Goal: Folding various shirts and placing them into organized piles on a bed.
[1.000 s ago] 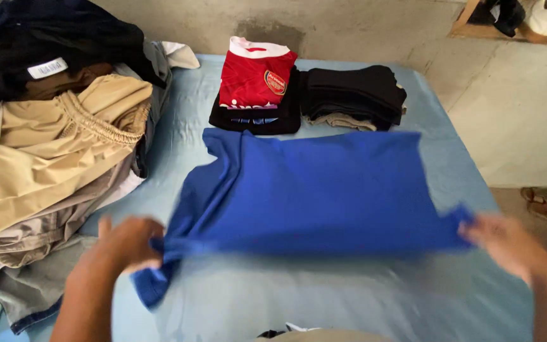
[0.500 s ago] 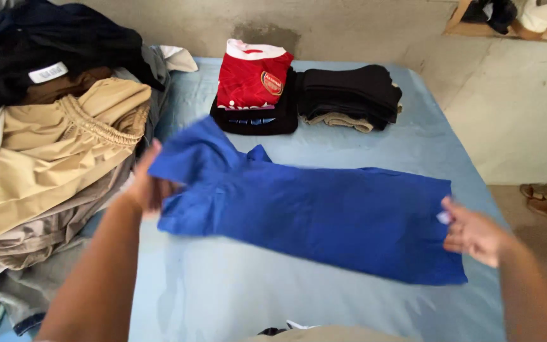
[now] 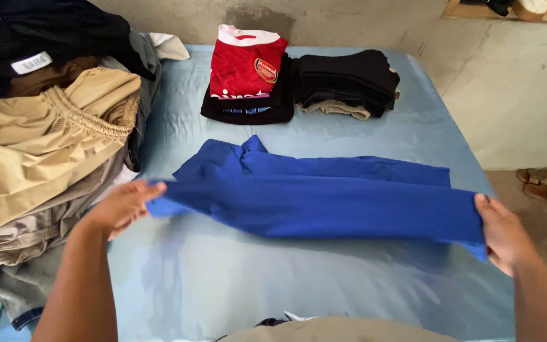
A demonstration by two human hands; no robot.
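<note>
A blue shirt (image 3: 324,199) lies folded lengthwise into a long strip across the light blue sheet (image 3: 286,278) of the bed. My left hand (image 3: 121,206) pinches its collar end at the left. At the right, my right hand (image 3: 504,231) grips the hem end. The near edge of the shirt is lifted slightly off the sheet between both hands.
A folded red jersey (image 3: 246,63) on dark folded clothes and a black folded stack (image 3: 346,79) sit at the bed's far end. A loose heap of tan, black and grey clothes (image 3: 45,139) fills the left. Sandals (image 3: 542,185) lie on the floor at right.
The shirt was spread wide, then folded in half lengthwise. My left hand came back down and toward me with the collar end, and my right hand drew the hem end taut.
</note>
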